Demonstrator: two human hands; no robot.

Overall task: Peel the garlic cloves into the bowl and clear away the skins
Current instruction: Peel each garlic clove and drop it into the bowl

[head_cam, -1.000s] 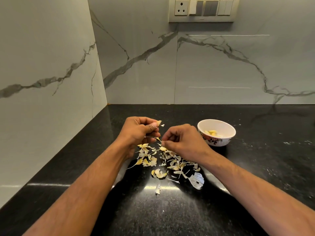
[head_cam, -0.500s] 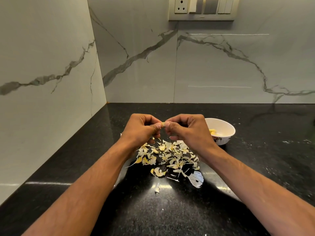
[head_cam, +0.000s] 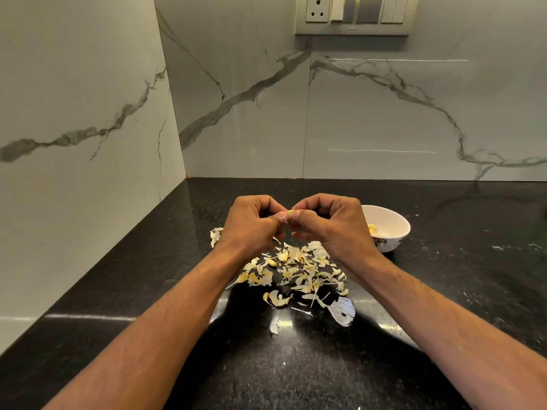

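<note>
A small garlic clove [head_cam: 289, 214] is pinched between the fingertips of both hands, held above the counter. My left hand [head_cam: 251, 224] grips it from the left with curled fingers, and my right hand [head_cam: 331, 226] pinches it from the right. Below them a pile of garlic skins [head_cam: 296, 272] lies scattered on the black counter. A white bowl [head_cam: 393, 232] with a patterned side stands to the right, partly behind my right hand, with peeled yellow cloves [head_cam: 373, 228] inside.
The black granite counter [head_cam: 444, 291] runs to marble walls at the left and back, meeting in a corner. A larger white skin piece [head_cam: 343, 312] lies at the pile's near right. A switch panel [head_cam: 355, 13] is high on the back wall.
My right hand rose from the skin pile and met my left hand at the clove; both now pinch it together, slightly higher and closer to the bowl.
</note>
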